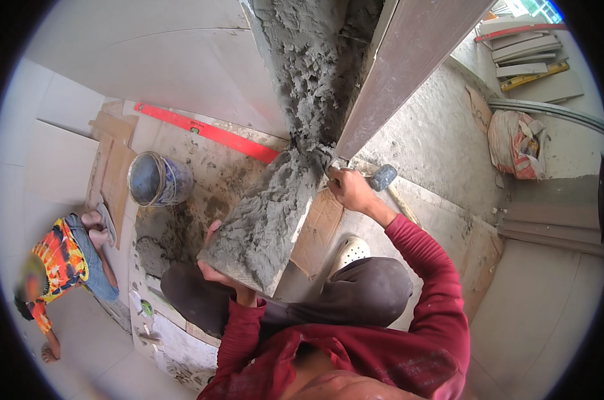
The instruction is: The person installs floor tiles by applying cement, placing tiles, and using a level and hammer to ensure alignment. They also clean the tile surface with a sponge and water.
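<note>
A long tile piece [295, 257], its upper face thick with wet grey mortar [265, 210], slants up from my lap. My left hand [230, 279] is closed around its lower end, thumb and fingers at the edges. At the tile's far end my right hand [352, 192] grips a trowel [323, 159], whose dark blade is partly buried in mortar; most of its handle is hidden by my fingers. Just beyond, more rough mortar [308, 73] fills the narrow gap beside an upright grey-brown panel [408, 60]. A mallet [383, 177] lies right of my right hand.
A red spirit level [208, 133] lies along the left wall base, near a mortar-smeared bucket [175, 183]. Another person [65, 257] crouches at far left. Cardboard [318, 233] lies under the tile. A sack [515, 143], cut tile strips [528, 48] and a yellow level [535, 76] are at right.
</note>
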`<state>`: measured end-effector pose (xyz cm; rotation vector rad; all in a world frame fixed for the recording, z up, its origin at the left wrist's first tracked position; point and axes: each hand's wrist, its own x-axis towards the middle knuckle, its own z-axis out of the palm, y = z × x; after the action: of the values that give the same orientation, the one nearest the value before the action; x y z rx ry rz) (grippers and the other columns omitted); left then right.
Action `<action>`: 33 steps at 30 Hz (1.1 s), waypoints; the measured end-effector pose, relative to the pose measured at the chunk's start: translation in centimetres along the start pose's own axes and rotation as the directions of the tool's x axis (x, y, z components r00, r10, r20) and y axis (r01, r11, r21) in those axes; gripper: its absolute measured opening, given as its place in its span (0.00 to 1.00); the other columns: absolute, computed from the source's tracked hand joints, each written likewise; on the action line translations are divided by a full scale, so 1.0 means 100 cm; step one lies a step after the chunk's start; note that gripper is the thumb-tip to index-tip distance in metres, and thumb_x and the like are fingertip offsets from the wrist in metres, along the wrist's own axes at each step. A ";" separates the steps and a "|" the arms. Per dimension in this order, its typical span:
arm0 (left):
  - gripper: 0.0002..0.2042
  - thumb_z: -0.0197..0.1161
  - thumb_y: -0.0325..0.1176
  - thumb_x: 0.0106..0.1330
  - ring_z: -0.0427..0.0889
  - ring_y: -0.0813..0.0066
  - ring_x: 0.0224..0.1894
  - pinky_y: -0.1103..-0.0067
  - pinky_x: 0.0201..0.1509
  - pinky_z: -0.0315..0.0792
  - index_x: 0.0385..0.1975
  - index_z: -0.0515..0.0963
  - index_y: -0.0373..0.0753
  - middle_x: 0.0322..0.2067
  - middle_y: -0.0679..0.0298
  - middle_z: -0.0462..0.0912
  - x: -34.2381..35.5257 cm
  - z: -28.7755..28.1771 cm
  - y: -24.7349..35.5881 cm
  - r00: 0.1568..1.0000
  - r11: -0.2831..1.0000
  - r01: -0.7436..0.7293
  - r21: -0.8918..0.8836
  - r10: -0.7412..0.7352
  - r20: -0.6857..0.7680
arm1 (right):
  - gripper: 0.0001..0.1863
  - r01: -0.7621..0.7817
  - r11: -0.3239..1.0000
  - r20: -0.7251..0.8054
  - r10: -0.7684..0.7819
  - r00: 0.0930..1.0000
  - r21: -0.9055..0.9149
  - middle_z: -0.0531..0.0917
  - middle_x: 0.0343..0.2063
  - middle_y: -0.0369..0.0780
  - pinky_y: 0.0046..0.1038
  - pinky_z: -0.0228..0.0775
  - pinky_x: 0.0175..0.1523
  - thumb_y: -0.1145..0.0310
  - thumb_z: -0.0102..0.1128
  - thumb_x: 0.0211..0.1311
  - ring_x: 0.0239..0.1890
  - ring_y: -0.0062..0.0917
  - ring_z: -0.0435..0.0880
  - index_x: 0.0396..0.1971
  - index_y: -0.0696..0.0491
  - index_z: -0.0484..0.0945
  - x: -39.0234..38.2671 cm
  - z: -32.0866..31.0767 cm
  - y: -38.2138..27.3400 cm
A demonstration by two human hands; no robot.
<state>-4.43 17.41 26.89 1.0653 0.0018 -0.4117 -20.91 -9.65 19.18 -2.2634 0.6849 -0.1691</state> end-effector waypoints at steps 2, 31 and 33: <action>0.41 0.30 0.65 0.71 0.73 0.51 0.64 0.56 0.68 0.71 0.61 0.72 0.31 0.61 0.52 0.74 0.002 -0.005 0.000 0.999 0.999 -0.020 0.043 0.018 0.046 | 0.11 0.003 0.996 0.001 -0.003 1.000 0.084 0.80 0.24 0.57 0.42 0.76 0.36 0.70 0.61 0.65 0.26 0.46 0.84 0.38 0.64 0.79 0.003 -0.018 -0.016; 0.47 0.29 0.73 0.68 0.71 0.49 0.66 0.55 0.70 0.67 0.65 0.70 0.32 0.63 0.51 0.73 -0.005 -0.003 -0.005 0.998 0.996 -0.038 0.077 0.041 -0.040 | 0.17 0.057 0.998 -0.066 -0.057 0.996 0.010 0.87 0.40 0.55 0.39 0.82 0.49 0.77 0.58 0.63 0.42 0.44 0.89 0.52 0.59 0.83 0.057 -0.026 -0.007; 0.48 0.32 0.73 0.67 0.70 0.47 0.66 0.51 0.69 0.68 0.64 0.71 0.31 0.62 0.49 0.73 0.000 -0.003 -0.006 0.991 0.996 -0.030 0.086 0.041 -0.129 | 0.28 -0.157 0.970 -0.085 0.143 0.986 -0.186 0.85 0.46 0.57 0.44 0.79 0.56 0.83 0.52 0.54 0.50 0.48 0.86 0.58 0.60 0.79 0.015 0.018 0.047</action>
<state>-4.63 17.42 26.20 1.1719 0.0822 -0.3112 -21.11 -11.99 14.45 -2.3859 0.9426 -0.1147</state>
